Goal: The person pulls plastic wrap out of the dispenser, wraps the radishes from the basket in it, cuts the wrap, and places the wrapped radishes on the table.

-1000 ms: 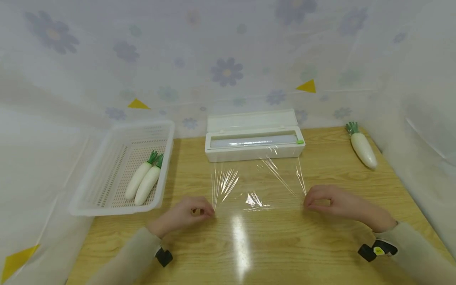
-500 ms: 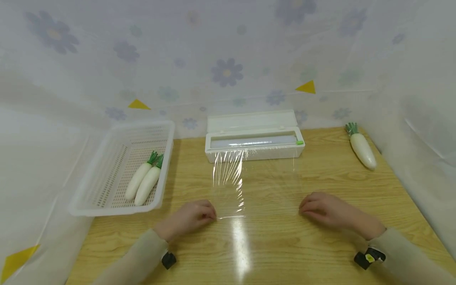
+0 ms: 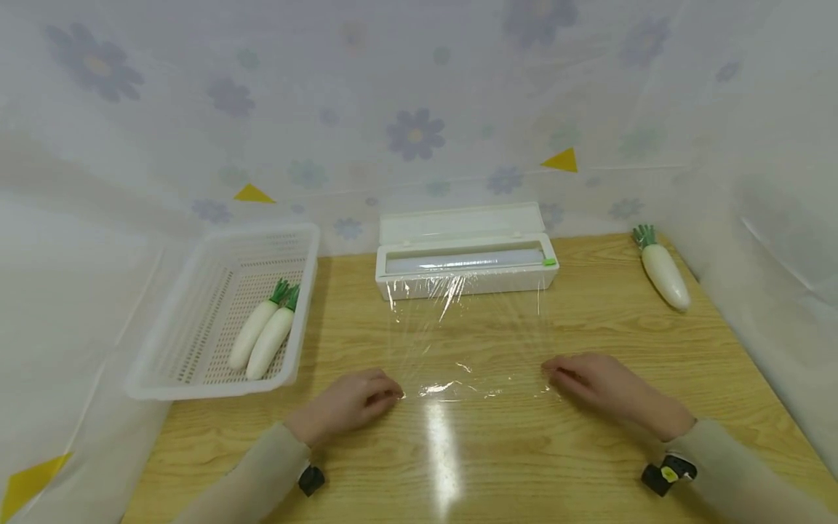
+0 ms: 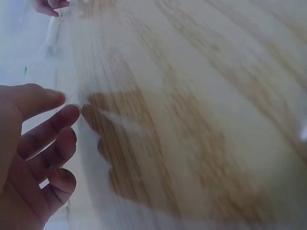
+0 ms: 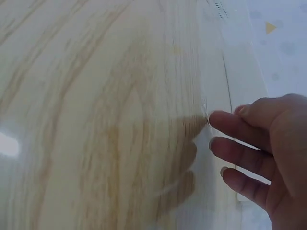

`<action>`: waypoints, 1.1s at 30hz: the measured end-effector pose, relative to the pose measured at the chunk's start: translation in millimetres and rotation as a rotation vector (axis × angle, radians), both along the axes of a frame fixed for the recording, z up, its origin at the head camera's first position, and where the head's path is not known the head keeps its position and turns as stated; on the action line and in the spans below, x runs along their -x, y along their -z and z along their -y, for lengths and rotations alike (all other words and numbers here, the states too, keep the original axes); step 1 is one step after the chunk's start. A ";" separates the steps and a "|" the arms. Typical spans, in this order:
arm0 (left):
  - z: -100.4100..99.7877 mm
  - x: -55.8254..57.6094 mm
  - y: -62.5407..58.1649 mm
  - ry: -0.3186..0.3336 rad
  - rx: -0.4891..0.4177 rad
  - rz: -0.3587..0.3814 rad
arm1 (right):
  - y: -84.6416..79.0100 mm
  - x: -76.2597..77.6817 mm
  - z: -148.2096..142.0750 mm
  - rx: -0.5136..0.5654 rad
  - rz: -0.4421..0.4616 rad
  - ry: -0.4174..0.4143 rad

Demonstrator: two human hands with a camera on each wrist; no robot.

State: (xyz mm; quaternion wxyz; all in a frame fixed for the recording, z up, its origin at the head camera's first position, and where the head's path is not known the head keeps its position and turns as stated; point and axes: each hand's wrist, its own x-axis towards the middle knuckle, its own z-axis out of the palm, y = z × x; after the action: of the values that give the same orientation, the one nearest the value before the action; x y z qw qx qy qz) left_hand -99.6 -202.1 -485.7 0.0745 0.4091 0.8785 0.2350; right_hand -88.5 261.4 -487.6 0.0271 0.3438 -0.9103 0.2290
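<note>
A sheet of clear plastic wrap [image 3: 471, 349] runs from a white wrap dispenser [image 3: 511, 244] toward the person, stretched low over the wooden table. My left hand [image 3: 347, 405] pinches its near left corner between thumb and forefinger; the left wrist view shows the other fingers [image 4: 56, 153] loosely bent. At the near right corner, my right hand [image 3: 605, 387] pinches the film, and the right wrist view shows that thumb and forefinger [image 5: 235, 125] together. The dispenser's lid [image 3: 461, 224] stands raised, with the wrap roll [image 3: 471, 260] visible inside and a green slider [image 3: 548, 262] at the right end.
A white perforated basket [image 3: 304, 327] holding two white radishes [image 3: 262, 335] with green tops stands on the left. Another white radish [image 3: 666, 276] lies at the table's far right. Flowered sheeting [image 3: 416, 175] encloses the back and sides.
Both hands have drawn the film a little toward the person and lowered it. The right hand has shifted left. Creases in the film have changed, and its near edge lies closer to the table's front.
</note>
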 end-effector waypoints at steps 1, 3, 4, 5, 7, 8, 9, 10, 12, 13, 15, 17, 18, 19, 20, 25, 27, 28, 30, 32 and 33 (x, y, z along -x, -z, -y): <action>-1.0 -0.2 -0.6 -0.019 0.009 0.008 | 1.3 0.4 0.9 -0.003 0.018 0.030; -3.4 -0.2 -1.6 -0.061 0.022 0.018 | 3.9 1.1 2.2 -0.005 0.052 0.077; -4.9 0.0 -1.7 -0.076 0.023 0.014 | 5.2 1.5 2.9 -0.008 0.062 0.088; -6.5 0.2 -1.8 -0.091 0.024 0.010 | 6.5 1.9 3.4 -0.014 0.065 0.095; -9.7 0.8 -1.6 -0.110 0.036 0.003 | 9.0 2.2 3.9 -0.031 0.062 0.098; -11.1 1.0 -1.1 -0.118 0.044 -0.001 | 10.2 2.0 3.9 -0.040 0.057 0.096; -12.4 1.2 -0.6 -0.122 0.052 -0.007 | 11.3 1.8 3.2 -0.048 0.047 0.090; -13.5 1.3 0.0 -0.125 0.064 -0.012 | 12.5 1.4 2.3 -0.055 0.037 0.086; -14.7 1.5 1.2 -0.126 0.088 -0.020 | 14.6 0.4 -0.3 -0.074 0.008 0.074; -15.0 1.6 1.8 -0.126 0.095 -0.027 | 15.7 0.2 -2.0 -0.085 -0.013 0.065; -14.7 1.3 2.6 -0.125 0.101 -0.038 | 17.2 -0.6 -5.7 -0.101 -0.050 0.054; -14.1 0.7 3.0 -0.124 0.100 -0.049 | 18.4 -0.7 -9.3 -0.116 -0.073 0.045; -13.7 0.5 3.2 -0.123 0.096 -0.053 | 18.6 -0.8 -10.7 -0.120 -0.084 0.041; -13.1 0.3 3.4 -0.121 0.093 -0.058 | 19.0 -0.5 -12.0 -0.121 -0.094 0.036; -12.6 0.1 3.6 -0.120 0.094 -0.061 | 19.2 -0.4 -13.0 -0.119 -0.099 0.032; -11.4 -0.6 -3.3 -0.119 0.112 -0.022 | 20.4 0.7 -14.4 -0.103 -0.122 0.014; -11.4 0.3 -14.1 -0.118 0.105 0.014 | 20.5 0.7 -14.3 -0.101 -0.124 0.014; -11.0 1.8 -21.5 -0.113 0.097 0.017 | 20.4 0.6 -14.2 -0.098 -0.125 0.014; -9.8 5.7 -39.5 -0.115 0.072 0.010 | 20.1 0.5 -14.1 -0.093 -0.131 0.015; -7.0 12.1 -59.4 -0.115 0.042 -0.030 | 19.7 0.2 -14.2 -0.090 -0.141 0.018; -5.0 15.8 -70.1 -0.122 0.030 -0.049 | 19.4 0.0 -14.3 -0.087 -0.145 0.020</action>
State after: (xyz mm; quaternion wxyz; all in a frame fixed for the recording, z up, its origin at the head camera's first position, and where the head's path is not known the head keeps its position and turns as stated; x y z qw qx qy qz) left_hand -115.4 -197.1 -415.6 0.0445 0.3592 0.9068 0.2159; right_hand -88.5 275.7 -507.0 0.0802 0.3512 -0.9185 0.1632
